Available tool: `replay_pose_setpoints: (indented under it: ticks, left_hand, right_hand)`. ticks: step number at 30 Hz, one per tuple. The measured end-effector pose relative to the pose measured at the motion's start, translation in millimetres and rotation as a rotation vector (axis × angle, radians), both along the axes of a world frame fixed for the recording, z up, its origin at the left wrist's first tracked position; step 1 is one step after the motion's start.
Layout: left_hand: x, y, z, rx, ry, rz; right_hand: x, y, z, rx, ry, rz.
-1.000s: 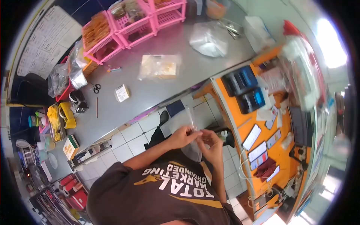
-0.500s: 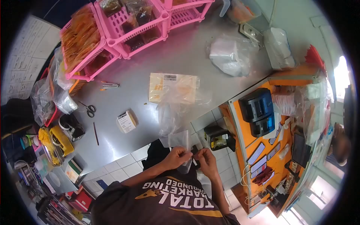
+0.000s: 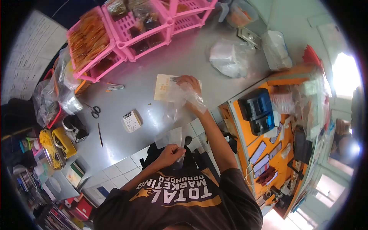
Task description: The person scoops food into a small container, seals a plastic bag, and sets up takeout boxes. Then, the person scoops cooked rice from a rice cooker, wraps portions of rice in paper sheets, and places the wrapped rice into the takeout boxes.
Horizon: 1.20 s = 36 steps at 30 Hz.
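Observation:
My left hand [image 3: 171, 155] is closed, pinching a clear plastic bag [image 3: 168, 138] in front of the shirt, just off the table's near edge. My right hand [image 3: 189, 85] reaches over a cream-coloured flat pack [image 3: 162, 87] with a printed label. Its fingers are curled down at the label, and what they grip is hidden. Loose clear plastic [image 3: 177, 107] lies across the pack and around the right wrist. A small box with a white label [image 3: 131, 121] sits on the metal table to the left.
Pink stacked baskets [image 3: 126, 42] with packets stand at the back left. Scissors [image 3: 95, 111] and a thin dark stick [image 3: 100, 134] lie on the metal table [image 3: 115, 101]. A plastic-wrapped white bundle [image 3: 229, 57] is at the back right. An orange shelf [image 3: 249, 126] with a black printer-like device [image 3: 256, 111] stands right.
My right hand has left the bag by my left hand and moved forward onto the cream pack. My left hand has shifted slightly left, still holding the bag.

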<state>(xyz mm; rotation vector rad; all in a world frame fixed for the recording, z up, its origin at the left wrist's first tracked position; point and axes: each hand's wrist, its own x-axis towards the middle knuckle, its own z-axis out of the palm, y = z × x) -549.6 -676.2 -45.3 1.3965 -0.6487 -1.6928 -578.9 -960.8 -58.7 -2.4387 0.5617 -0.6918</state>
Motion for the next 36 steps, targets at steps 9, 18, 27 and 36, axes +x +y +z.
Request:
replay_pose_setpoints:
  ticks: [9,18,27,36]
  left_hand:
    - [-29.7,-29.6,7.8,-0.001,0.037,-0.158]
    - [-108.4,-65.9,3.4,-0.083,0.148,-0.155]
    - [-185.0,-71.0,39.3,-0.077,0.086,0.04]
    - [-243.6,-91.4,83.2,-0.01,0.003,-0.105]
  right_hand:
    - [-168.4,42.6,115.8,0.018,-0.05,-0.478]
    - [-528.7,57.7,347.8,-0.485,0.154,-1.496]
    - [-1005.4,-84.7,341.0,-0.489,0.766,-1.89]
    - [-934.6,-61.5,316.9,-0.784,0.322,-2.148]
